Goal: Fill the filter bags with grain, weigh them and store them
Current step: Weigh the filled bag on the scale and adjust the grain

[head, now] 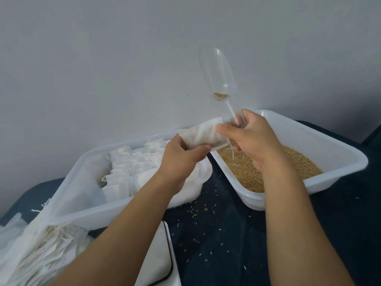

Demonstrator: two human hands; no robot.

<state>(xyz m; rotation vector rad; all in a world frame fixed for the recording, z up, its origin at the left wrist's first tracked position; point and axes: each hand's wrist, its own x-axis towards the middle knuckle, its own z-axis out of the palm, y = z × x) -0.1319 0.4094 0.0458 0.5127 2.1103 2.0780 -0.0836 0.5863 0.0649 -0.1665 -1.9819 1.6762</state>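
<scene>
Both hands hold a white filter bag point(203, 135) above the gap between two tubs. My left hand point(181, 153) grips its lower left end. My right hand point(250, 139) pinches its right end with the thumb and also holds the handle of a clear plastic scoop point(218, 73). The scoop points up toward the wall, with a few grains at its base. A white tub point(338, 153) on the right holds brown grain point(305, 168). A translucent tub point(82, 211) on the left holds several filled bags point(123, 172) in rows.
A bundle of empty drawstring bags point(37, 250) lies at the lower left. A white scale point(158, 259) sits at the bottom centre, partly behind my left forearm. Loose grains point(206, 211) are scattered on the dark blue table. A grey wall stands close behind the tubs.
</scene>
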